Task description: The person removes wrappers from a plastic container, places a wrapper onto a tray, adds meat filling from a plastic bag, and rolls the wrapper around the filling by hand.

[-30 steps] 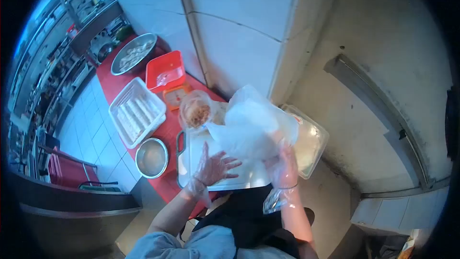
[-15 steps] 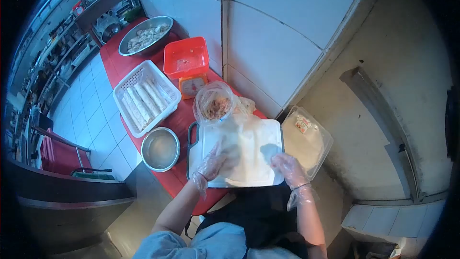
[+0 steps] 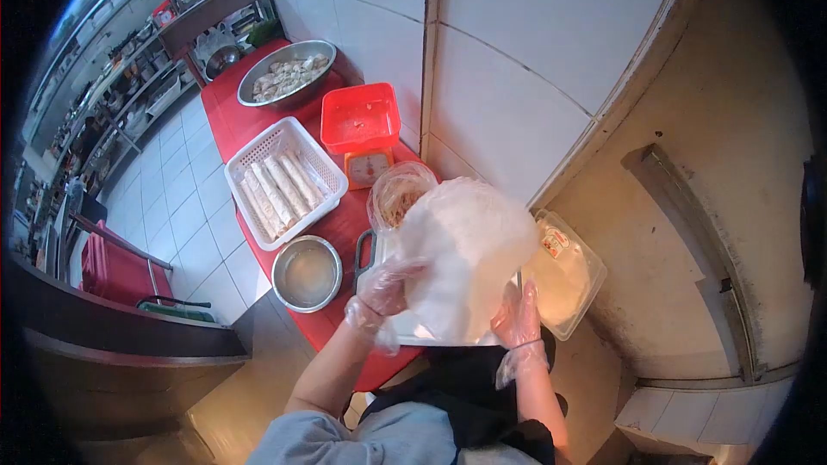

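Observation:
A large, thin white wrapper sheet (image 3: 469, 241) is lifted at a tilt over the white cutting board (image 3: 412, 333) and hides most of it. My left hand (image 3: 385, 287), in a clear plastic glove, is closed on the sheet's left edge. At the lower right edge, my right hand (image 3: 517, 317), gloved the same way, pinches the sheet, its fingers pointing up. Behind the sheet, a plastic-lined bowl of chopped filling (image 3: 401, 202) is partly covered.
Left of the board are a metal bowl of cloudy liquid (image 3: 307, 274) and a white basket (image 3: 237, 179) of white rolls. Beyond sit a red tray (image 3: 360, 112) on an orange scale (image 3: 369, 165) and a steel basin (image 3: 250, 90). A clear container (image 3: 579, 280) with pale sheets stands right.
The sheet, which lay flat on the board, is now raised and covers part of the filling bowl. Both hands have closed on its edges. The camera view has shifted slightly.

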Available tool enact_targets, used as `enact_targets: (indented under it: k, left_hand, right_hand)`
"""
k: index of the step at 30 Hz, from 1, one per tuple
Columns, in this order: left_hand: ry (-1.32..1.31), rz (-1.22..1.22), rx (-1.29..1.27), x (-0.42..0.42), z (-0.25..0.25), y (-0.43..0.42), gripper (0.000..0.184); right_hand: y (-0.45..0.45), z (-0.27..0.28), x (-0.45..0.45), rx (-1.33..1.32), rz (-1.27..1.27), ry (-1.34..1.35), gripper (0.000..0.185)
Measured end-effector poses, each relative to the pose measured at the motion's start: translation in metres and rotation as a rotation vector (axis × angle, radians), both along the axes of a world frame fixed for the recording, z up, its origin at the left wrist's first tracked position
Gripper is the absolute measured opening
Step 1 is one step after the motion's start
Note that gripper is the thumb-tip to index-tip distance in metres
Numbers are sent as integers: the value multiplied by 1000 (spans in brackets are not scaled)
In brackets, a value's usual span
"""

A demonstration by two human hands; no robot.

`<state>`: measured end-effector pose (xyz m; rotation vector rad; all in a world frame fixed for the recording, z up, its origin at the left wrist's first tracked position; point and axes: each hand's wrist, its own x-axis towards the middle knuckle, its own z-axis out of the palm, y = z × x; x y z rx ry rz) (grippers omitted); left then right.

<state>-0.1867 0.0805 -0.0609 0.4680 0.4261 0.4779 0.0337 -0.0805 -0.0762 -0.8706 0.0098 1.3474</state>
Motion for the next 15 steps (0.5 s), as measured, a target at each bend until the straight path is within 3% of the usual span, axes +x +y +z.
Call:
enact_targets:
  k: [2,3,4,7,8,11,15]
  left_hand:
    - [-46,-22,-100,-24,-31,1,47]
    - [-68,-31,-149,-31,-40,-1,49]
    - [60,20,-12,-36,-50,-2,62]
    - [-182,125,-236,-50,-74,2,68]
    - [-120,157,-198,-52,-77,-2,58]
    - [477,144,332,-43,-58,-13,51]
    - [894,205,455,-46,-52,-17,61]
  right_hand:
    - [6,-12,4,-15,-26,-167,44]
    - [7,-27,11,-107,20,-294,46]
    - [5,-44,21,-198,67,-420,48]
    - [-1,-53,31,-305,118,-615,57]
    - [1,-56,29,-293,113,-670,58]
    - [4,-54,22,-267,118,-841,60]
    - [-6,-69,27,-203,81,-977,63]
